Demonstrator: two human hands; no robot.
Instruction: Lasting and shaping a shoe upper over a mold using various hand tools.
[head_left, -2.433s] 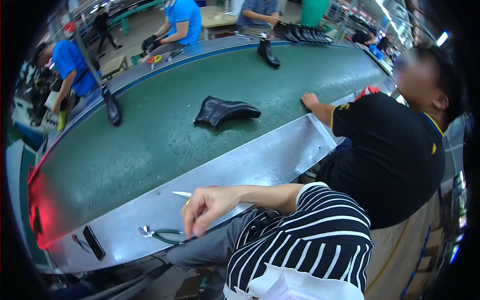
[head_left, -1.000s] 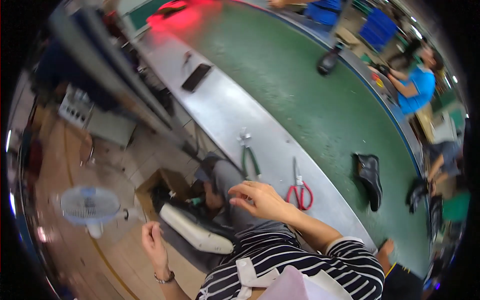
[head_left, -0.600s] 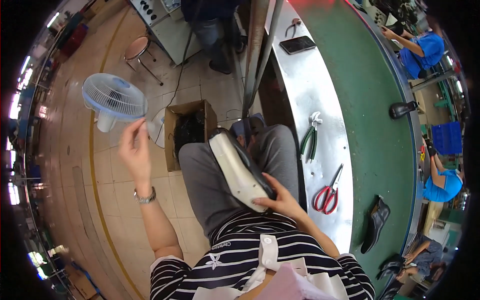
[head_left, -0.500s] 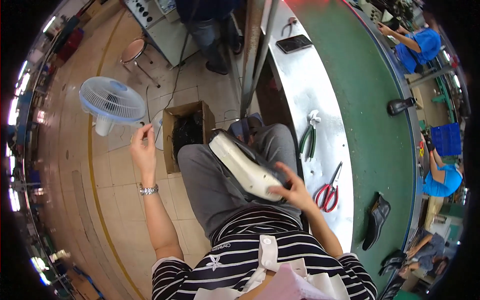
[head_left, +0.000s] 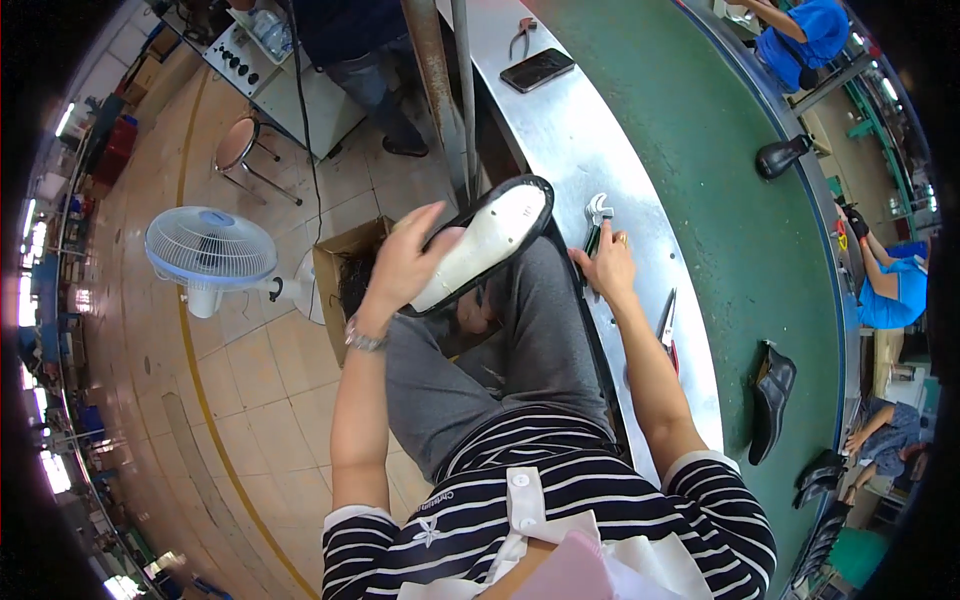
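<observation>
A black shoe with a white underside (head_left: 493,236) lies sole up, tilted across my lap by the knee. My left hand (head_left: 405,262), slightly blurred, grips its near-left end, the thumb hidden. On the metal bench strip to the right, my right hand (head_left: 612,268) closes over the green handles of a pair of pliers; their silver head (head_left: 599,208) sticks out beyond my fingers. Scissors (head_left: 668,318) with red handles lie beside my right forearm, partly hidden by it.
Farther along the metal strip (head_left: 620,150) lie a phone (head_left: 538,70) and pincers (head_left: 522,35). A green belt (head_left: 690,150) carries black shoes (head_left: 772,400). To my left are a cardboard box (head_left: 327,300), a fan (head_left: 210,250) and a stool (head_left: 237,143). People work across the belt.
My left hand has come from the air at the left onto the shoe. My right hand has let go of the shoe and moved onto the pliers. The shoe has turned and risen toward the knee.
</observation>
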